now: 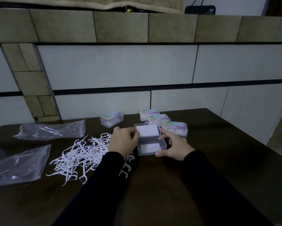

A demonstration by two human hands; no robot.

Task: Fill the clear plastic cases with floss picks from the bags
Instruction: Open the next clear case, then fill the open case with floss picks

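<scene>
Head view: left hand [123,141] pinches the lid, right hand [177,148] cups the open case [151,145], mid-table beside the floss picks [81,156]. Risk: light case could tip under uneven pressure.

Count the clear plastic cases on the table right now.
5: one open case between both hands, one closed case behind the left hand, three filled cases clustered behind the right hand.

White floss picks [81,154], clear case [151,144], dark brown table [202,176], black sleeves [207,173].
</scene>
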